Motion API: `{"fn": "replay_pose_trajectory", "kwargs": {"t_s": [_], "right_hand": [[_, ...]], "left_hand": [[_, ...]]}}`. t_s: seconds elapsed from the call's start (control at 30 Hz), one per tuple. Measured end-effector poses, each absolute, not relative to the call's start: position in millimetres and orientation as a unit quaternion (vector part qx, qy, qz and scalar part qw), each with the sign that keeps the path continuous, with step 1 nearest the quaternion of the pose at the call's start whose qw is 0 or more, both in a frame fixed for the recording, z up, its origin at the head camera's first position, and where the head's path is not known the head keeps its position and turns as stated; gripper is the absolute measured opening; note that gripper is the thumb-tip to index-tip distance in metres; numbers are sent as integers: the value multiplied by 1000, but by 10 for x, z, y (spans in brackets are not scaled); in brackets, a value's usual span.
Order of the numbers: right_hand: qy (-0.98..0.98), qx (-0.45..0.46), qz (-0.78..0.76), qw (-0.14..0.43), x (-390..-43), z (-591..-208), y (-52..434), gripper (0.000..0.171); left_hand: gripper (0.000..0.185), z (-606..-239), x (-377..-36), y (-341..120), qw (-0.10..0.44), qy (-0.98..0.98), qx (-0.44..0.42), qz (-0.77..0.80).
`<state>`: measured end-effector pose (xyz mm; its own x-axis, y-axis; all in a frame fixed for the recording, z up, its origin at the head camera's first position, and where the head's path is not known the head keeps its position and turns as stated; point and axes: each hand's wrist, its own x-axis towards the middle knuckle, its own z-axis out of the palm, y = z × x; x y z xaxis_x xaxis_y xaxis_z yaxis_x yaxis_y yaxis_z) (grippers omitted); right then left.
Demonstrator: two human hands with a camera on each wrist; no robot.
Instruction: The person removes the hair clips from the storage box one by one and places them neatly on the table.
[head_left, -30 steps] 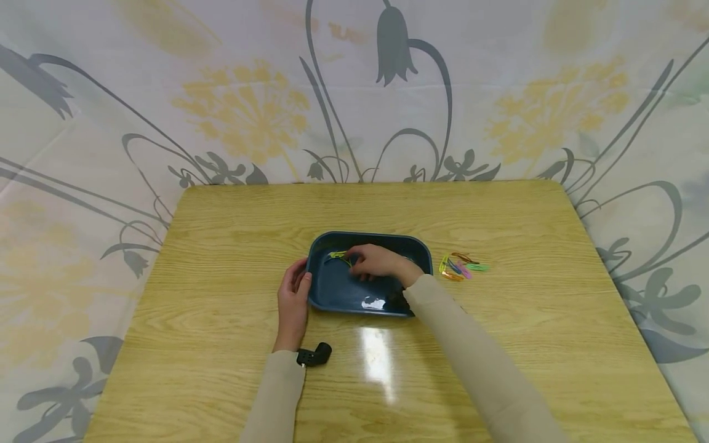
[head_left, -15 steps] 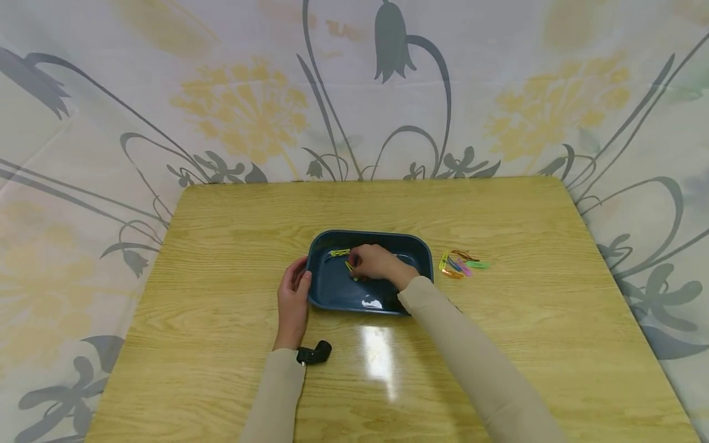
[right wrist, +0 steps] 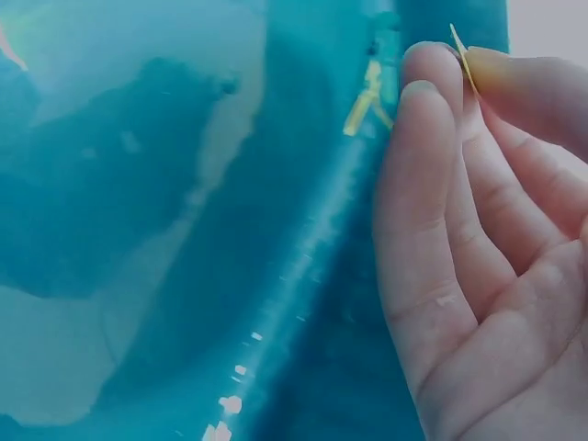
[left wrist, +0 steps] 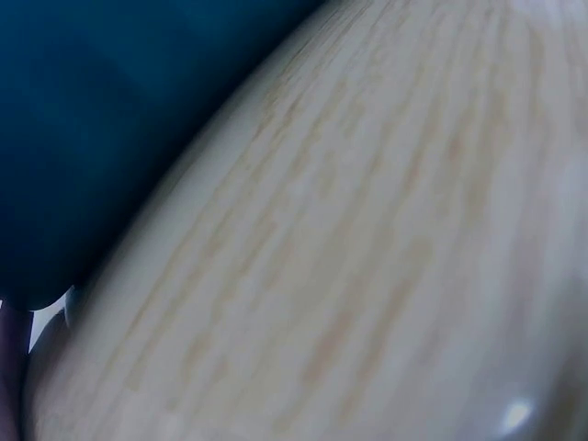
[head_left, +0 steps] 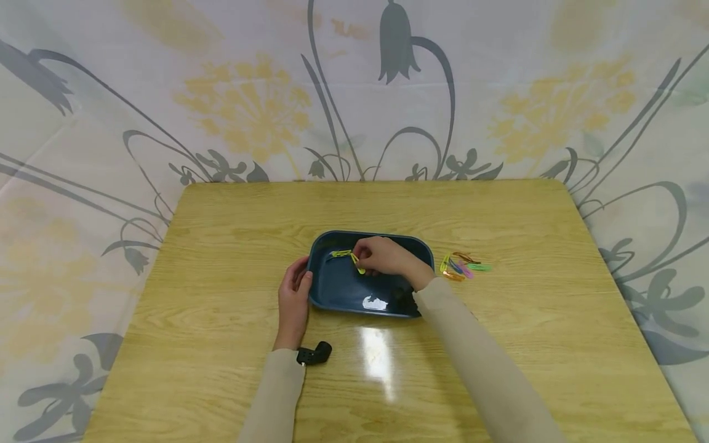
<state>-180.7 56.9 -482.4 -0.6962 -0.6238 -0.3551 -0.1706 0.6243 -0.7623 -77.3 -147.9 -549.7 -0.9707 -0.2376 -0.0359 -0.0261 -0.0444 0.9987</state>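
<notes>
A dark blue tray (head_left: 338,295) with raised walls stands mid-table. My left hand (head_left: 293,289) rests against its left wall from outside, with thumb and fingers at the rim; in the left wrist view only a sliver of that hand shows beside the tray (left wrist: 110,119). Over the inside of the tray, my right hand (head_left: 382,255) pinches a yellow hair clip (head_left: 359,264) between thumb and forefinger. The right wrist view shows this yellow clip (right wrist: 465,62) edge-on at the fingertips. More yellow clips (head_left: 340,253) lie along the tray's back left.
A small loose pile of hair clips lies right of the tray, among them an orange clip (head_left: 454,276), a green clip (head_left: 479,267) and a pink clip (head_left: 466,271). The wooden table (head_left: 232,234) meets a flower-patterned cloth (head_left: 354,123) at its back edge.
My right hand has shifted slightly right and back inside the tray, and the yellow clip at its fingertips shows more fully. My left hand stays at the tray's left side.
</notes>
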Motion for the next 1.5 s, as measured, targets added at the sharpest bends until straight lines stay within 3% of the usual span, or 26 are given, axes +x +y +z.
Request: {"fn": "replay_pose_trajectory", "kwargs": {"t_s": [0.43,0.73,1.17,1.5], "right_hand": [[828,-243,-423,276,-1676,-4589,756,27],[826,-211,-470,230,-1560,-4538,884,18],[788,-138,-560,215,-1377,-4518,1164,19],[771,-77,-613,158,-1183,-4573,1348,33]], "left_hand": [[33,-5519,-748,-1487,69,-689,101,-714],[34,-5521,-746,-1461,72,-688,96,-716],[34,-5532,-757,-1458,73,-691,97,-713],[35,-5248,-706,-1423,60,-690,100,-715]]}}
